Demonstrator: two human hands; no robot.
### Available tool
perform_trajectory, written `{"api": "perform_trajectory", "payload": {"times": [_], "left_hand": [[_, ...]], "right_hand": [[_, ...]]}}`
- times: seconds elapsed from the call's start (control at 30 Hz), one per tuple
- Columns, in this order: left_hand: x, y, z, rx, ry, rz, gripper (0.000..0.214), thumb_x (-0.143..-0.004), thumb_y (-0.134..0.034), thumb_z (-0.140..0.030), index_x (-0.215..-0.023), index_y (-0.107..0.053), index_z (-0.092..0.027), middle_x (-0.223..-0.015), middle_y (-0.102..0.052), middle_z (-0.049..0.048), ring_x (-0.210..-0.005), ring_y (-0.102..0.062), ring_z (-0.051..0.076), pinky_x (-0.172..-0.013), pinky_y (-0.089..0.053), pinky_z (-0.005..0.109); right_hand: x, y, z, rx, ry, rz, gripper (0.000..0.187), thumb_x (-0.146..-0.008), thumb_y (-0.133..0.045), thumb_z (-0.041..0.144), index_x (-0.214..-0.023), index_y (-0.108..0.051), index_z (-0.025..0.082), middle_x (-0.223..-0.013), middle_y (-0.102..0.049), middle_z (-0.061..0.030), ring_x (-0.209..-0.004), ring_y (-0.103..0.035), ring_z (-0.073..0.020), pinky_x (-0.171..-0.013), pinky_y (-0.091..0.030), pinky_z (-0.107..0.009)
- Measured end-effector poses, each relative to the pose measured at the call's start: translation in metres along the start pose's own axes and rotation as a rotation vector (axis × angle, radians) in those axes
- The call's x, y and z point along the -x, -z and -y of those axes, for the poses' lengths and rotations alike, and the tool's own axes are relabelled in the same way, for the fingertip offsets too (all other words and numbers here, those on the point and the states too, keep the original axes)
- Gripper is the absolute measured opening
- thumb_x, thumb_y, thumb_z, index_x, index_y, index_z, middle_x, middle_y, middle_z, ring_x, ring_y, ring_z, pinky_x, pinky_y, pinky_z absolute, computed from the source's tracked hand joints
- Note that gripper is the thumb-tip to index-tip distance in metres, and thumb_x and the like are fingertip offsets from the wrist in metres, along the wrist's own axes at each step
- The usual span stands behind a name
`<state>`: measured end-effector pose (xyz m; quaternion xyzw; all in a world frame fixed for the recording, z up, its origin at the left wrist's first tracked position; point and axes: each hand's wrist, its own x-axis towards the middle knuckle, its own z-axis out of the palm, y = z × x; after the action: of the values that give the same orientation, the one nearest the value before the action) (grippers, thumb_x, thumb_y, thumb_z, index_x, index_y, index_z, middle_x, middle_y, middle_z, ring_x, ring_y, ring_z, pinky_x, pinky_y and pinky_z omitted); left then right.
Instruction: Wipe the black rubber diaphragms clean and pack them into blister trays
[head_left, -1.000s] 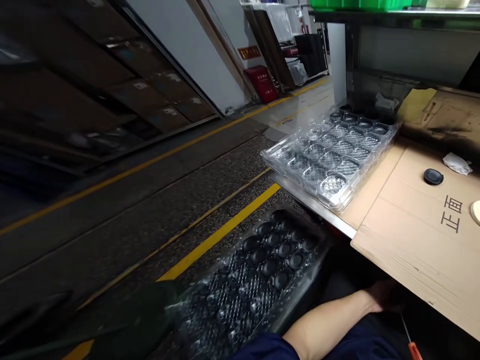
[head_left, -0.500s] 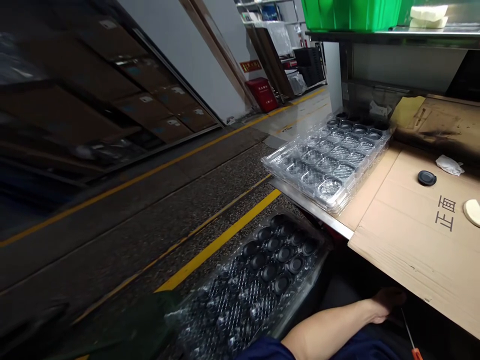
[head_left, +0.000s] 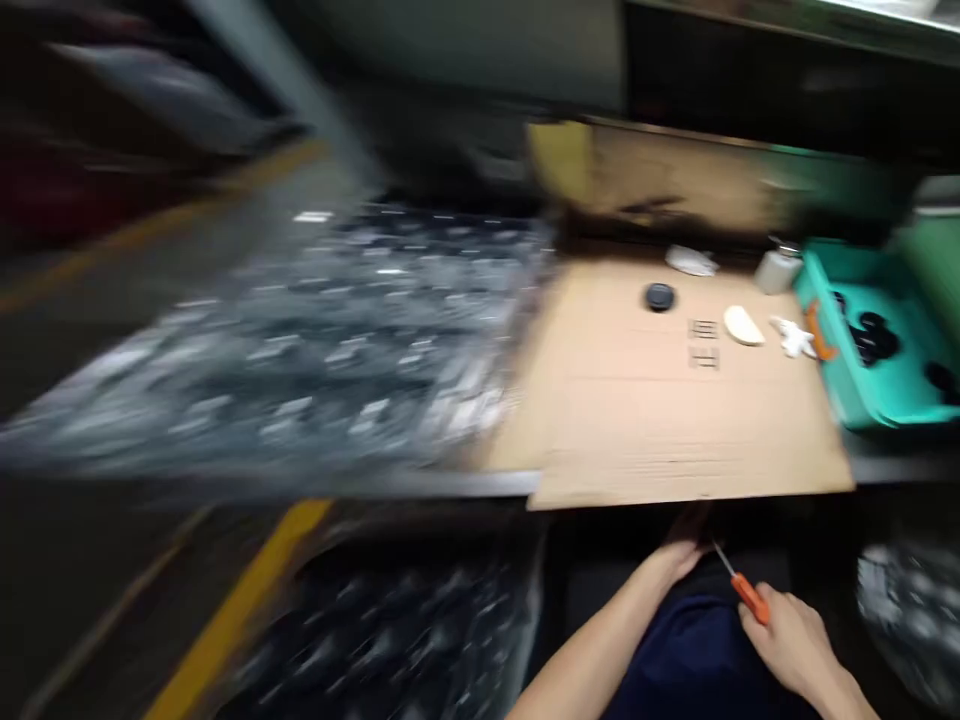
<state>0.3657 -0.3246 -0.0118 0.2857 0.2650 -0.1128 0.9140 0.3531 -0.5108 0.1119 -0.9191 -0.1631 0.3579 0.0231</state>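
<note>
Orange-handled screwdriver [head_left: 750, 598] in the right hand [head_left: 787, 640]

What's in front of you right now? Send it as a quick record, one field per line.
Right hand: holds an orange-handled screwdriver
Left hand: beside the screwdriver tip, below the cardboard sheet
On sheet: black round disc
Right of sheet: teal tray with black parts
Left of sheet: clear plastic trays, blurred

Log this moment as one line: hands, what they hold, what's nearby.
Left hand: nothing visible in it, below bench edge | Right hand: holding orange-handled screwdriver | Nearby: cardboard sheet, teal tray of black parts
</note>
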Motion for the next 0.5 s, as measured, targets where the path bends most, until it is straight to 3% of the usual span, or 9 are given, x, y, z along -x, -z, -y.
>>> {"api": "perform_trajectory", "payload": {"times": [0.07,0.17,0.3,0.37,0.43,0.5], "left_hand": [[-0.007,-0.003,0.004,-0.043,0.063,-0.094,0.03,-0.092,-0.071,-0.034,-0.119,-0.07,-0.021,-0.128,-0.07,0.0172,-0.13,-0.06,0.041,-0.1,-0.057,0.055],[-0.018,-0.009,0.009,-0.082,0.154,-0.134,0.031,-0.099,-0.06,-0.025,-0.13,-0.065,-0.026,-0.139,-0.065,0.0109,-0.139,-0.055,0.036,-0.104,-0.057,0.052],[-0.012,-0.015,0.011,-0.063,0.237,-0.216,0.037,-0.096,-0.065,-0.018,-0.131,-0.065,-0.03,-0.145,-0.064,0.0085,-0.137,-0.059,0.036,-0.097,-0.063,0.055],[-0.005,-0.013,0.012,-0.077,0.26,-0.203,0.04,-0.093,-0.07,-0.018,-0.132,-0.066,-0.029,-0.143,-0.065,0.0105,-0.131,-0.064,0.035,-0.092,-0.065,0.052],[0.002,-0.009,0.012,-0.079,0.264,-0.196,0.042,-0.091,-0.072,-0.016,-0.131,-0.067,-0.027,-0.136,-0.069,0.0119,-0.12,-0.071,0.034,-0.087,-0.067,0.049],[0.009,-0.005,0.011,-0.069,0.276,-0.18,0.038,-0.089,-0.073,-0.011,-0.125,-0.071,-0.023,-0.126,-0.073,0.0127,-0.11,-0.075,0.033,-0.083,-0.068,0.046]], "right_hand": [[0.009,0.008,-0.001,-0.03,-0.014,-0.019,0.03,-0.1,-0.044,0.04,-0.098,-0.068,0.023,-0.094,-0.078,-0.0103,-0.095,-0.076,-0.0293,-0.087,-0.052,-0.035],[0.016,0.012,-0.023,-0.169,-0.047,-0.111,0.028,-0.099,-0.048,0.04,-0.095,-0.069,0.023,-0.089,-0.076,-0.007,-0.089,-0.076,-0.0256,-0.087,-0.052,-0.033],[0.028,-0.005,-0.082,-0.547,-0.146,-0.577,0.042,-0.101,-0.049,0.053,-0.12,-0.07,0.023,-0.128,-0.069,-0.0115,-0.113,-0.07,-0.023,-0.101,-0.051,-0.032],[0.024,-0.01,-0.118,-0.767,-0.254,-0.806,0.057,-0.097,-0.051,0.064,-0.126,-0.068,0.017,-0.131,-0.067,-0.016,-0.119,-0.067,-0.026,-0.105,-0.052,-0.036],[0.011,-0.002,-0.155,-0.982,-0.371,-0.988,0.07,-0.092,-0.056,0.07,-0.131,-0.064,0.013,-0.125,-0.07,-0.0177,-0.115,-0.069,-0.0285,-0.099,-0.057,-0.04],[-0.008,0.023,-0.189,-1.138,-0.432,-1.236,0.075,-0.088,-0.062,0.07,-0.135,-0.06,0.012,-0.125,-0.07,-0.017,-0.107,-0.071,-0.0257,-0.093,-0.059,-0.038]]}}
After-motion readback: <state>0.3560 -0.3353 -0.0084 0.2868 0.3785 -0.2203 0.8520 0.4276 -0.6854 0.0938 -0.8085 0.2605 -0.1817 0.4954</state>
